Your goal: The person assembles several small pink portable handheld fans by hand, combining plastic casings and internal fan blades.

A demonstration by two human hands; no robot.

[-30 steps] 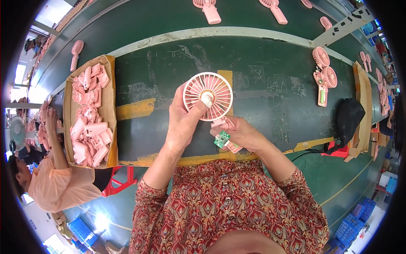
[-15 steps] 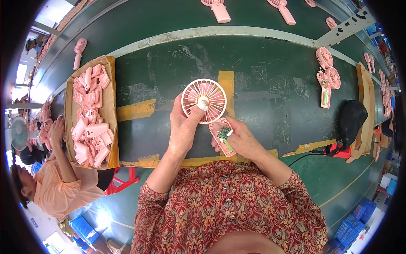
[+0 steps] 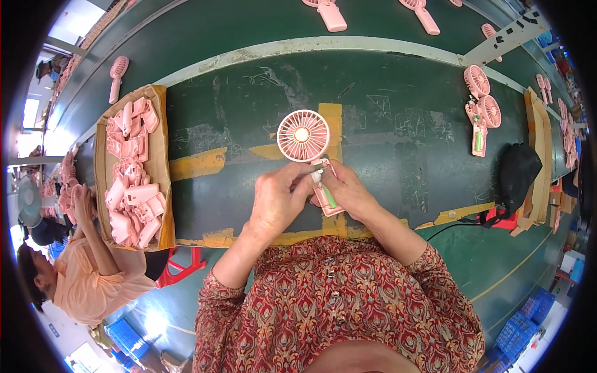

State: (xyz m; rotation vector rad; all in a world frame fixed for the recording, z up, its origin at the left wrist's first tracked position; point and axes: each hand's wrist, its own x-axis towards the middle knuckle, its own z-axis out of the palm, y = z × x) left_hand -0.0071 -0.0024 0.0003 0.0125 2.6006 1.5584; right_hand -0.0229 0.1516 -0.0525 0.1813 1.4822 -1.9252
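A pink handheld fan (image 3: 303, 135) is between my hands over the near part of the green table, its round grille pointing away from me. Its handle is uncovered and shows a green battery (image 3: 328, 197) in the pink shell. My left hand (image 3: 278, 194) pinches at the neck of the fan, where the handle joins the head. My right hand (image 3: 346, 188) wraps the handle from the right side, thumb near the neck. The fingertips of both hands meet there and partly hide the small parts and the circuit board.
A cardboard box (image 3: 163, 186) of pink shell pieces stands on the left, a co-worker (image 3: 102, 267) beyond it. More open-handled fans (image 3: 479, 127) lie at the right, near a black bag (image 3: 520, 177). Finished-looking fans (image 3: 329, 15) lie on the belt behind the pale rail (image 3: 323, 43).
My left hand has slid from the fan's grille down to its neck. The fan head now stands free above my fingers, and the circuit board is tucked under my fingertips.
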